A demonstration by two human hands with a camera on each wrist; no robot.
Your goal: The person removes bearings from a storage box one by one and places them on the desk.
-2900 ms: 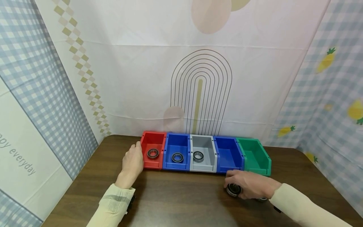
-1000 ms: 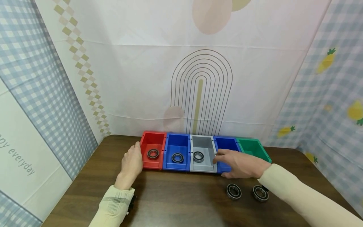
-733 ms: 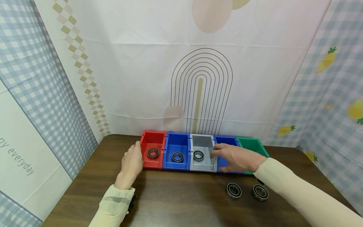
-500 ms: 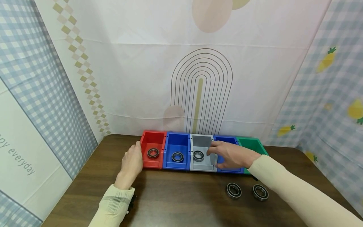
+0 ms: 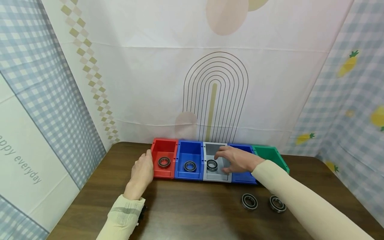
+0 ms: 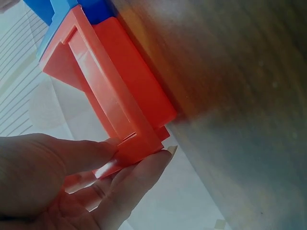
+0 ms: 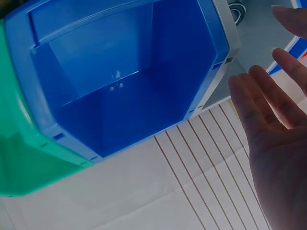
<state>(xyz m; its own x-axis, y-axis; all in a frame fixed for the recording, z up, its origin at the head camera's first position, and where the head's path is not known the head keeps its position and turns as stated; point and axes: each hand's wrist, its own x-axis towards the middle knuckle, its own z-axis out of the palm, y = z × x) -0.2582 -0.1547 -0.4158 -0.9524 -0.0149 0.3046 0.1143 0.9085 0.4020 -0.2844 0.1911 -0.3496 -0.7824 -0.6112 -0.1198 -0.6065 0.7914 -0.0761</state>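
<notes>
My left hand (image 5: 142,170) pinches the side wall of the red bin (image 6: 103,86), thumb on one face and fingers on the other in the left wrist view. A ball bearing (image 5: 164,162) lies in that bin. The blue bin (image 5: 190,150) beside it holds another bearing (image 5: 190,166). My right hand (image 5: 237,159) hovers over the grey bin (image 5: 222,177), fingers spread and holding nothing. Just left of its fingertips, a bearing (image 5: 212,165) lies in the grey bin. In the right wrist view, the right hand (image 7: 278,115) appears beside the second blue bin (image 7: 129,72), whose inside is bare.
At the row's right end stands a green bin (image 5: 268,155), partly behind the right arm. Two bearings (image 5: 249,201) (image 5: 277,204) lie on the brown wooden table (image 5: 186,213) in front of the bins. A patterned cloth (image 5: 150,83) hangs behind the row.
My right hand let go of a bearing on the table, then moved up and left over the second blue bin to the grey bin. My left hand stayed on the red bin.
</notes>
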